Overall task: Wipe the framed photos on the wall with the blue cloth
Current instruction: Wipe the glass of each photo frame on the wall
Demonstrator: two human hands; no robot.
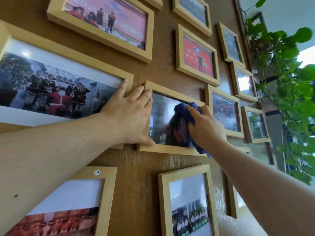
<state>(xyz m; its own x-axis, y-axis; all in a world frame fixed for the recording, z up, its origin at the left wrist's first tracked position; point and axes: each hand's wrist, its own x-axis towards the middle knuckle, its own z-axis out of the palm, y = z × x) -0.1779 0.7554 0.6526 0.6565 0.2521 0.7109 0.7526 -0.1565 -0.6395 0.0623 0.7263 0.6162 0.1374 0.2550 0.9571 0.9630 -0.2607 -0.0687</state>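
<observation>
Several light wooden framed photos hang on a brown wood-grain wall [136,176]. My right hand [204,128] presses a crumpled blue cloth [184,109] against the glass of the middle frame [170,150]. A tail of the cloth hangs below my wrist. My left hand [131,114] lies flat with fingers spread across that frame's left edge, thumb on its bottom rail, fingertips also reaching the large frame [64,55] to the left.
More frames surround the middle one: a pink photo [105,19] above, a red photo [197,55] upper right, a frame with a "19" sticker [97,172] lower left, and another [187,201] below. A leafy green plant [289,99] hangs at the right by a bright window.
</observation>
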